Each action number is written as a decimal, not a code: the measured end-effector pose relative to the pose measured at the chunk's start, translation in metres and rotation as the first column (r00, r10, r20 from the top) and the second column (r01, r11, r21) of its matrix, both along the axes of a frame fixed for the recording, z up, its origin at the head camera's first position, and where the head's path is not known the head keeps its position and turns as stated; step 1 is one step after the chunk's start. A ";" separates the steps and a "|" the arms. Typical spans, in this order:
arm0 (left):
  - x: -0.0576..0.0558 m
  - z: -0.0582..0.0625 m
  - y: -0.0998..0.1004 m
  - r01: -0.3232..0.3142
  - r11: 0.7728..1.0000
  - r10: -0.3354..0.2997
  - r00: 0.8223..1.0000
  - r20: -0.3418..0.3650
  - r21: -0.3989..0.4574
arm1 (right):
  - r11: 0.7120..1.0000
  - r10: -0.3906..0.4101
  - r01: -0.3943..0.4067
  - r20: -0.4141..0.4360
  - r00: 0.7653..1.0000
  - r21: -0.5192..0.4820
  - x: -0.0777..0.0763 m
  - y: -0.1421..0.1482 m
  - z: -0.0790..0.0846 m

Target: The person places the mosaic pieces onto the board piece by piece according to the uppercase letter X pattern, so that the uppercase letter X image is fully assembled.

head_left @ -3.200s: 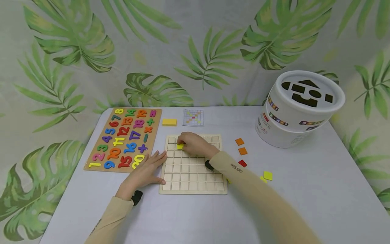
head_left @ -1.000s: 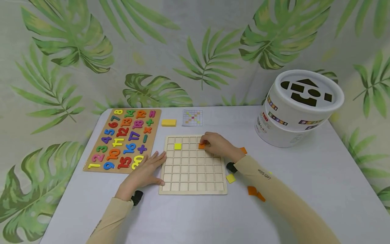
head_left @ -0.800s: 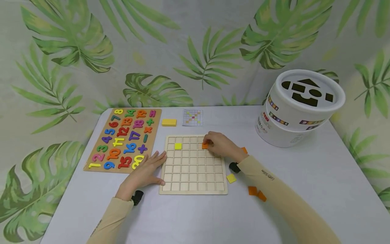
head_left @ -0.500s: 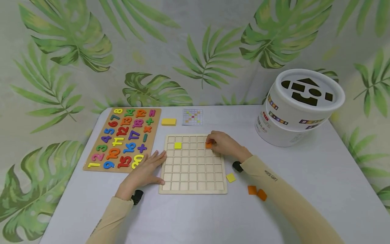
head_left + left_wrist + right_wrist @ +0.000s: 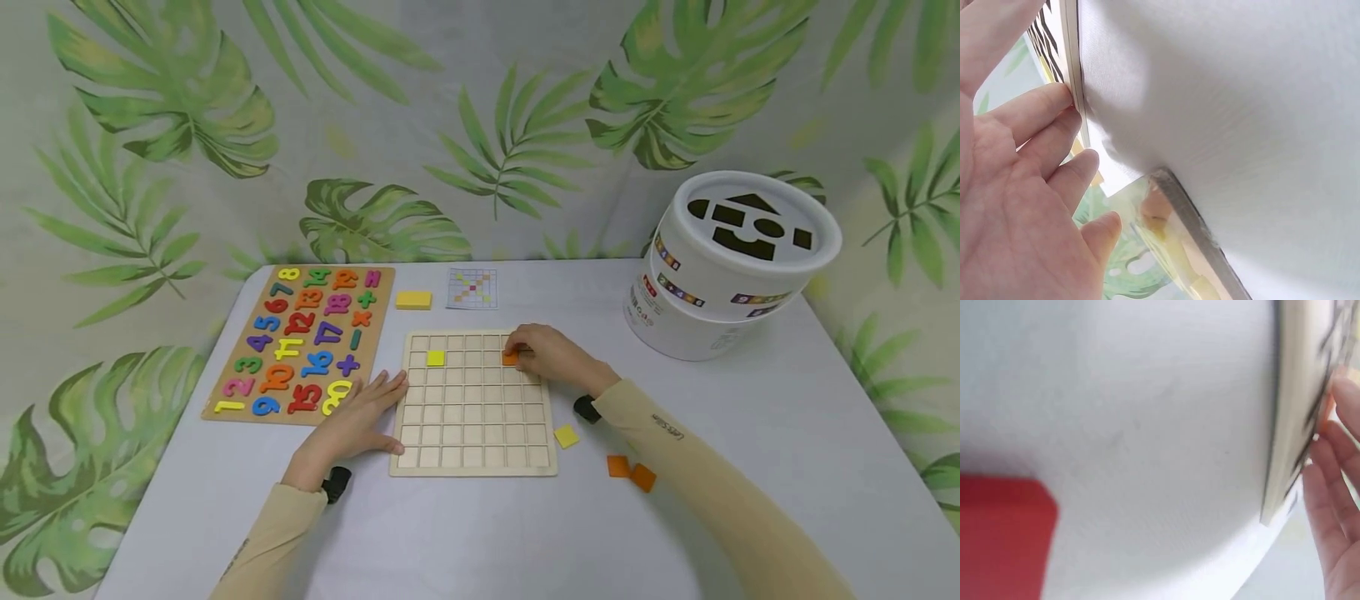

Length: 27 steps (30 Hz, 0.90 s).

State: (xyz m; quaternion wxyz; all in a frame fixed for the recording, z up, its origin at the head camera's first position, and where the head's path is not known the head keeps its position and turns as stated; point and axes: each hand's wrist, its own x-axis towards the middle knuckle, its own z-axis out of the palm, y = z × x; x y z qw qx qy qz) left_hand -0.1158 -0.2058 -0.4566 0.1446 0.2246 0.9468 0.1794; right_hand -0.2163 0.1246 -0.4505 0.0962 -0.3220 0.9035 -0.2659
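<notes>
A wooden grid board lies mid-table. In the head view a square yellow tile sits in its second row from the back, toward the left. My right hand pinches an orange square tile between thumb and fingers, low over that same row farther right. The right wrist view shows the orange tile at the fingertips, right at the board's surface. With spread fingers, my left hand touches the board's left edge. The left wrist view has those straight fingertips against the board's side.
A number board lies left, overlapped by the left hand. Behind are a yellow block and a patterned card. Right of the grid lie a yellow tile, orange tiles, a red tile and a white bucket.
My right hand let go of the yellow tile on the board, took up an orange tile and carried it rightward along the second row. My left hand has stayed at the board's edge.
</notes>
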 end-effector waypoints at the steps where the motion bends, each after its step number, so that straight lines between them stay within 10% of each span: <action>1: 0.000 -0.001 0.000 0.001 1.000 -0.001 1.000 0.000 0.002 | 1.000 -0.023 0.024 0.025 0.999 -0.015 0.002 0.003 0.002; 9: 0.001 -0.002 0.001 -0.021 1.000 0.021 1.000 0.011 -0.003 | 0.994 -0.083 0.093 0.145 0.986 -0.058 0.033 0.044 0.019; 27: -0.001 -0.001 0.001 -0.021 1.000 0.021 1.000 0.005 -0.004 | 0.992 0.097 -0.108 0.156 0.983 0.059 0.089 0.065 -0.004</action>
